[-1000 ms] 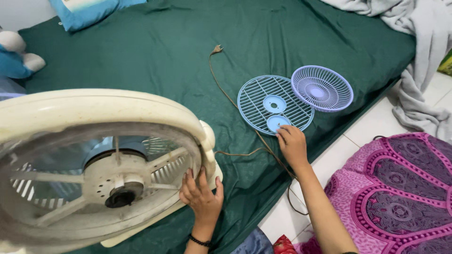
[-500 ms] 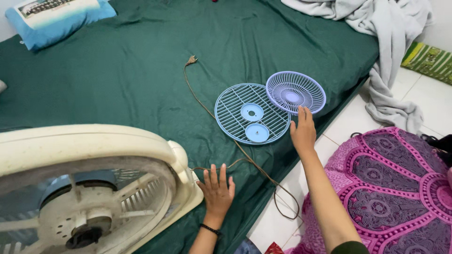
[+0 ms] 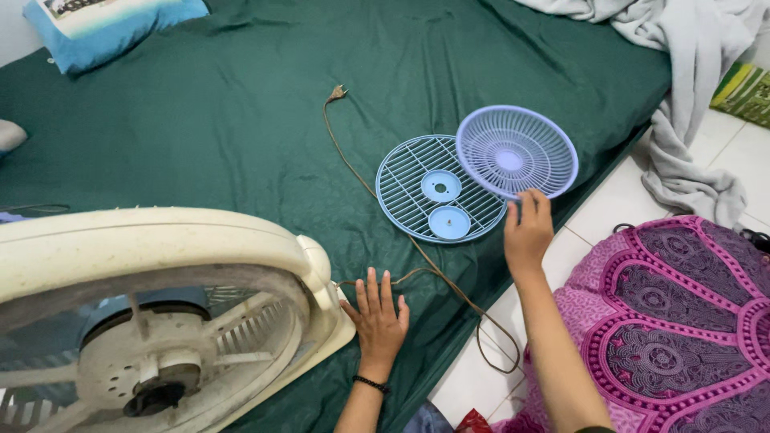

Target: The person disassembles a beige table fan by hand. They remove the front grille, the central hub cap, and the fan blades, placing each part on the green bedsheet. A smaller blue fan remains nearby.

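My right hand (image 3: 526, 232) grips the near rim of a round lilac fan grille (image 3: 516, 151) and holds it tilted up off the bed. The grille overlaps the right edge of a flat light-blue wire grille (image 3: 417, 180), on which two small blue discs (image 3: 445, 204) lie. My left hand (image 3: 377, 319) rests flat with fingers spread on the green sheet, just right of the base of a cream box fan (image 3: 152, 321) whose front is open. A brown power cord (image 3: 353, 168) with its plug runs across the sheet between the two hands.
The green bed sheet (image 3: 200, 128) covers most of the view. A blue pillow (image 3: 104, 24) lies at the top left and a grey blanket (image 3: 690, 88) at the top right. White floor tiles (image 3: 618, 200) and a pink patterned cloth (image 3: 682, 321) sit on the right.
My right hand has gone from the small blue disc to the lilac grille, gripped its rim and lifted it. My left hand has come off the fan frame and lies flat on the sheet.
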